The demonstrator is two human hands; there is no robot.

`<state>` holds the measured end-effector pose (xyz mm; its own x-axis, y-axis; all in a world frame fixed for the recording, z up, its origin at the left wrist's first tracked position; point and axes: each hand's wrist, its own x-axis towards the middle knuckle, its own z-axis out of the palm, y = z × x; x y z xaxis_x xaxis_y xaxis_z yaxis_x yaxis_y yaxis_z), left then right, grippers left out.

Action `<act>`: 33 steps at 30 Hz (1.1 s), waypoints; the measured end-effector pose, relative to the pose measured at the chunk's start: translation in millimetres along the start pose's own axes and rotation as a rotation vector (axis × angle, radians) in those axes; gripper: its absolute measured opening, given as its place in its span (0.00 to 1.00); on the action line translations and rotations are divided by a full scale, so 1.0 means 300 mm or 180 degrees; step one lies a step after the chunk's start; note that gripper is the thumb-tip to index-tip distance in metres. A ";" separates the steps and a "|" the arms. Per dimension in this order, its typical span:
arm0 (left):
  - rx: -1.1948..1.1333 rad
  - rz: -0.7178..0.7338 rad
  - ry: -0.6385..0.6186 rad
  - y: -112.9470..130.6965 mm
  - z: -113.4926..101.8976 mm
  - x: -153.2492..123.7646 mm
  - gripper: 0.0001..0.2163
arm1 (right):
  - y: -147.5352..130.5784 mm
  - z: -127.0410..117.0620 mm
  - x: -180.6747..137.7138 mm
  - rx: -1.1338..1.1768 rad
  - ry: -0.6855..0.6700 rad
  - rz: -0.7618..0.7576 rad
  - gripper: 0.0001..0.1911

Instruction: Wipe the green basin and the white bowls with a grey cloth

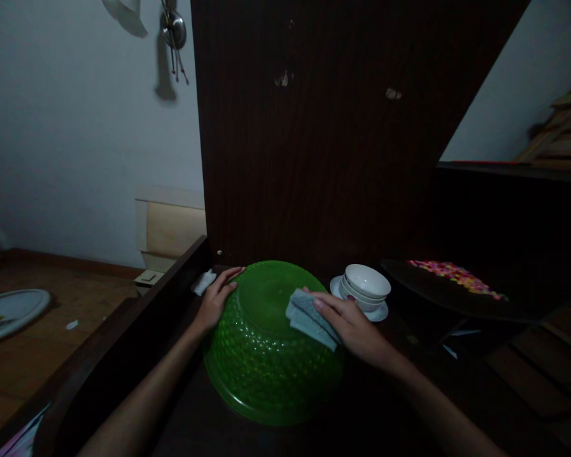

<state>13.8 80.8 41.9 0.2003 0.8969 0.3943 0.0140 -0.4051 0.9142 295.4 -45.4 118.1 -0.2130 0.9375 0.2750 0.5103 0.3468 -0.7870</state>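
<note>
"Starting at the right grip (352, 324): closed on anything?"

"No. Fingers lie stretched out flat on a grey cloth (309, 317), pressing it down, not pinching it. The cloth is folded and sits on the upturned bottom of the green basin (271, 355), right of its middle."

"Left grip (216, 298)?"

"Open too. Fingers spread against the basin's upper left shoulder, thumb along the edge of its bottom. Touching, not clasping."

"The basin itself?"

"Upside down, rim on the dark tabletop (195, 419), between both forearms. Translucent wall, dimpled all round."

"And around the basin?"

"Just past its left shoulder, beyond the left fingertips, a small white scrap (204, 281); paper or cloth, cannot tell. Behind the basin to the right, near but apart from it, a stack of white bowls (366, 282) on a white saucer (380, 313). Farther right of the basin, a dark round tray (457, 298) with a strip of bright coloured bits on it; too dim to name them. Straight behind the basin, a tall dark wooden panel (314, 127). Well off to the basin's left and lower, a white plate (9, 311) on the wooden floor. High above the basin's left side, metal utensils (172, 28) hang on the pale wall."
</note>
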 end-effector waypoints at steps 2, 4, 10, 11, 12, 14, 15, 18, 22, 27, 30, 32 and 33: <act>-0.0013 0.0003 0.0002 0.000 0.000 0.000 0.20 | 0.043 -0.047 0.050 -0.0318 0.0653 -0.0082 0.23; -0.0024 0.0014 0.0003 -0.001 0.000 0.000 0.20 | 0.081 -0.087 0.103 -0.0654 0.1015 -0.0129 0.23; 0.0013 0.0062 -0.0024 -0.010 -0.003 0.004 0.21 | 0.155 -0.069 0.249 -0.1280 0.0729 -0.0041 0.22; 0.0033 0.0069 -0.0028 -0.013 -0.004 0.004 0.21 | 0.159 -0.043 0.265 -0.1286 0.0597 -0.0044 0.21; 0.0054 0.0075 -0.0028 -0.016 -0.006 0.004 0.21 | 0.161 -0.013 0.277 -0.1272 0.0479 -0.0060 0.21; 0.0091 0.0080 -0.0021 -0.021 -0.009 0.003 0.20 | 0.151 0.050 0.285 -0.1238 0.0291 -0.0113 0.20; 0.0105 0.0082 -0.0018 -0.024 -0.010 0.003 0.20 | 0.139 0.081 0.281 -0.1215 0.0201 -0.0151 0.20; 0.0115 0.0097 -0.0020 -0.025 -0.012 0.002 0.20 | 0.085 0.157 0.239 -0.1036 -0.0150 -0.0305 0.21; 0.0084 0.0109 -0.0028 -0.020 -0.008 0.001 0.20 | 0.009 0.223 0.145 -0.0691 -0.0567 -0.0421 0.22; 0.0031 0.0088 -0.0041 -0.021 -0.005 0.002 0.21 | -0.054 0.243 0.014 -0.0479 -0.0893 -0.0506 0.22; 0.0032 0.0078 -0.0043 -0.020 -0.005 0.003 0.21 | -0.087 0.208 -0.044 -0.0250 -0.1003 -0.0337 0.21; 0.0049 0.0077 -0.0045 -0.017 -0.007 0.002 0.21 | -0.097 0.163 -0.056 0.0047 -0.1126 -0.0109 0.20; 0.0059 0.0076 -0.0046 -0.014 -0.007 0.002 0.20 | -0.095 0.137 -0.051 0.0270 -0.1177 0.0034 0.20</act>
<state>11.8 83.4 38.3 0.2150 0.8843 0.4144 0.0273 -0.4296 0.9026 249.8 -70.9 113.6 -0.5025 0.8624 0.0609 0.4465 0.3191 -0.8360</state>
